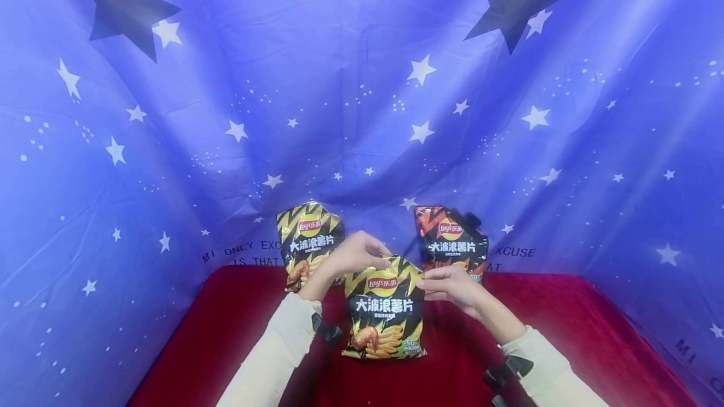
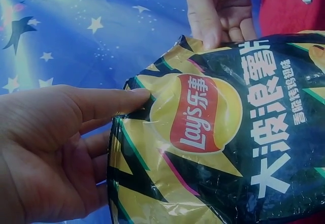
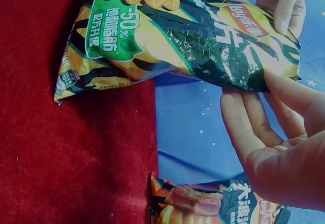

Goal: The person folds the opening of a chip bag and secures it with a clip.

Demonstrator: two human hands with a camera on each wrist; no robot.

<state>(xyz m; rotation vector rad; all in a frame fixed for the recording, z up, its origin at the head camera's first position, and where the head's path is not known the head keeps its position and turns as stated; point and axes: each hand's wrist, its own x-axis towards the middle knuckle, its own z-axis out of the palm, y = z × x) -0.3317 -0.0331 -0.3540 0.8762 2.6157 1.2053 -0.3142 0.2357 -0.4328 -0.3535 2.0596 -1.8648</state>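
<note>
A yellow-and-black Lay's chip bag [image 1: 384, 313] stands upright in front of me, its printed face toward the head camera. My left hand [image 1: 359, 253] pinches its top edge, thumb on the front face and fingers behind, as the left wrist view shows. My right hand [image 1: 455, 291] pinches the upper right side of the same bag between thumb and fingers. Behind my left hand stands a second yellow-and-black chip bag [image 1: 300, 237], partly covered by that hand. Behind my right hand is a red-and-black chip bag [image 1: 444, 237], its lower part overlapped by the fingers.
A dark red cloth [image 1: 509, 344] covers the table. Behind and at both sides hangs a blue curtain [image 1: 339, 112] printed with stars. A small black object [image 1: 472, 222] is at the red bag's upper right corner. Black straps [image 1: 328, 330] circle the wrists over light sleeves [image 1: 277, 344].
</note>
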